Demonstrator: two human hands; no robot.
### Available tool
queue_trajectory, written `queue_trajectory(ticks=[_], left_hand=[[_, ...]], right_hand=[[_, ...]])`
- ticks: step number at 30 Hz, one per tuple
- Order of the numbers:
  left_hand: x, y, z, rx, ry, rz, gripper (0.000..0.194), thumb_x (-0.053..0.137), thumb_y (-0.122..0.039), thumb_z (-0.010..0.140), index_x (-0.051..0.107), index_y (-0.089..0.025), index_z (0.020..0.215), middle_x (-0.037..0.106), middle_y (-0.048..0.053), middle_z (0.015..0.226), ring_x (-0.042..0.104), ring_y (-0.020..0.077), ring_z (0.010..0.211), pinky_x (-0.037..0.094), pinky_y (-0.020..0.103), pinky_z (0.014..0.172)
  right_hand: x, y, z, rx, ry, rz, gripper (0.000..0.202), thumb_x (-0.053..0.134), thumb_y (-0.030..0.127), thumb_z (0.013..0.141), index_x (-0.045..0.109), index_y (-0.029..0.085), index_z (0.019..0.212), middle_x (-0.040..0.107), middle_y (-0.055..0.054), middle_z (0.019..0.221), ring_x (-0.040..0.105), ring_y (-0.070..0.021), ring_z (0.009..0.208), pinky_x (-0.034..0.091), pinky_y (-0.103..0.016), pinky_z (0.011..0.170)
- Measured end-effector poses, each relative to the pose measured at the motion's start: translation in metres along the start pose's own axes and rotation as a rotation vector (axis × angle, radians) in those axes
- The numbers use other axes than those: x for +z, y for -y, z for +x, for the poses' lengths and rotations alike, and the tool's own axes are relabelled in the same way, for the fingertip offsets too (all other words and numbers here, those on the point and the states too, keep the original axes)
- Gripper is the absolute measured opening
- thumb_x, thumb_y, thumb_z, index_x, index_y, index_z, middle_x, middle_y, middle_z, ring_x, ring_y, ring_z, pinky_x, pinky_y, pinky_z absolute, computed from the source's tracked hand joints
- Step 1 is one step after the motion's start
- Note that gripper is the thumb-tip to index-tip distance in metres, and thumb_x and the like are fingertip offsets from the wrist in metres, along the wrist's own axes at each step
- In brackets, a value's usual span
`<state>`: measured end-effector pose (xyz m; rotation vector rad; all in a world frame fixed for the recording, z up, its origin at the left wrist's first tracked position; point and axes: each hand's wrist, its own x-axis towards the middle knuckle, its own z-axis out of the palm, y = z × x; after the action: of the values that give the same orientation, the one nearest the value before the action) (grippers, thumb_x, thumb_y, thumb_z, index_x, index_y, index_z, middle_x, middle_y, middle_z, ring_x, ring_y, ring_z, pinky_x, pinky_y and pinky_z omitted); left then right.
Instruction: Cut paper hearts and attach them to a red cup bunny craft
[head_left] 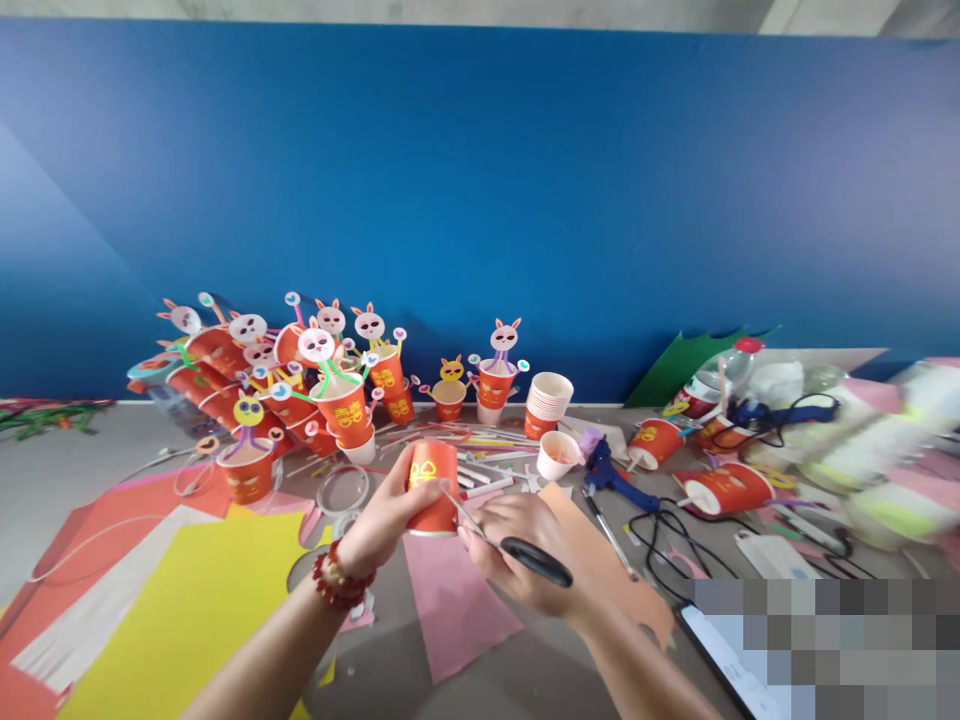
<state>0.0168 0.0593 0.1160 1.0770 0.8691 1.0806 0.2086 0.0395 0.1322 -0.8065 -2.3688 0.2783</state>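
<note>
A red paper cup [444,512] with yellow markings is gripped from the left by my left hand [390,505], its thumb across the cup's front. My right hand [517,545] is closed on scissors [536,560] with a black handle; their metal blades point up and left, reaching the cup's right side near my left thumb. Whether the blade tips pierce the cup or only touch it cannot be made out. Under both hands lies a pink paper sheet [457,610].
Decorated cups [345,415] crowd the back left, with stacked cups [550,400] at back centre. Yellow paper [187,610] lies left. On the right are a blue glue gun [619,480], a pen [611,535], a bottle [724,375], dark cables and a phone [724,650].
</note>
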Motion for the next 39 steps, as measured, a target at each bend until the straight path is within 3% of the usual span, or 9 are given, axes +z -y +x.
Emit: queue_trajectory(ticks=[7, 14, 19, 27, 32, 36, 39], left_hand=[[0.002, -0.009, -0.004, 0.107, -0.035, 0.130, 0.055, 0.072, -0.036, 0.079, 0.047, -0.023, 0.126, 0.062, 0.004, 0.106, 0.060, 0.0183, 0.087, 0.049, 0.027, 0.075], [0.002, -0.013, -0.005, 0.238, -0.070, 0.271, 0.054, 0.071, -0.033, 0.077, 0.048, -0.023, 0.125, 0.059, 0.006, 0.118, 0.059, 0.0205, 0.096, 0.048, 0.029, 0.081], [-0.001, -0.012, -0.003, 0.293, -0.045, 0.330, 0.054, 0.071, -0.028, 0.077, 0.047, -0.024, 0.125, 0.056, 0.006, 0.120, 0.058, 0.0199, 0.096, 0.048, 0.030, 0.084], [-0.003, -0.006, -0.005, 0.312, -0.038, 0.256, 0.060, 0.074, -0.035, 0.078, 0.043, -0.025, 0.129, 0.057, 0.007, 0.120, 0.060, 0.0199, 0.092, 0.049, 0.032, 0.082], [-0.011, 0.010, -0.002, 0.489, -0.095, 0.291, 0.075, 0.079, -0.033, 0.073, 0.037, -0.025, 0.134, 0.056, 0.011, 0.124, 0.062, 0.0271, 0.102, 0.050, 0.041, 0.088], [-0.015, 0.015, 0.001, 0.539, -0.038, 0.261, 0.078, 0.080, -0.035, 0.072, 0.035, -0.024, 0.135, 0.060, 0.012, 0.116, 0.064, 0.0296, 0.102, 0.053, 0.043, 0.086], [-0.014, 0.011, 0.001, 0.567, 0.019, 0.178, 0.075, 0.079, -0.036, 0.074, 0.034, -0.025, 0.134, 0.062, 0.011, 0.113, 0.065, 0.0288, 0.100, 0.054, 0.042, 0.083]], right_hand=[[0.004, 0.004, -0.006, 0.184, -0.027, 0.198, 0.041, 0.034, 0.030, 0.104, 0.058, 0.020, 0.073, 0.066, -0.003, 0.067, 0.061, -0.0169, 0.066, 0.044, -0.029, 0.068], [0.023, 0.004, -0.008, 0.598, -0.068, 0.765, 0.042, 0.039, 0.035, 0.101, 0.057, 0.017, 0.068, 0.064, -0.003, 0.068, 0.062, -0.0132, 0.060, 0.047, -0.021, 0.056], [0.030, 0.000, -0.004, 0.788, -0.054, 1.020, 0.041, 0.043, 0.036, 0.093, 0.060, 0.014, 0.062, 0.060, -0.002, 0.054, 0.057, -0.0107, 0.043, 0.035, -0.018, 0.039], [0.027, -0.001, 0.001, 0.866, -0.017, 1.161, 0.044, 0.048, 0.041, 0.083, 0.062, 0.012, 0.053, 0.057, -0.003, 0.041, 0.051, -0.0093, 0.033, 0.028, -0.017, 0.034], [0.023, 0.000, 0.005, 0.890, -0.078, 1.214, 0.044, 0.051, 0.048, 0.080, 0.062, 0.013, 0.056, 0.056, -0.002, 0.040, 0.050, -0.0093, 0.032, 0.024, -0.018, 0.033], [0.026, 0.005, 0.006, 0.884, -0.120, 1.244, 0.045, 0.050, 0.048, 0.082, 0.060, 0.014, 0.055, 0.055, -0.001, 0.041, 0.046, -0.0085, 0.031, 0.022, -0.019, 0.034], [0.023, 0.011, 0.002, 0.813, -0.118, 1.112, 0.048, 0.046, 0.051, 0.089, 0.060, 0.016, 0.060, 0.058, -0.002, 0.049, 0.052, -0.0113, 0.039, 0.030, -0.021, 0.038]])
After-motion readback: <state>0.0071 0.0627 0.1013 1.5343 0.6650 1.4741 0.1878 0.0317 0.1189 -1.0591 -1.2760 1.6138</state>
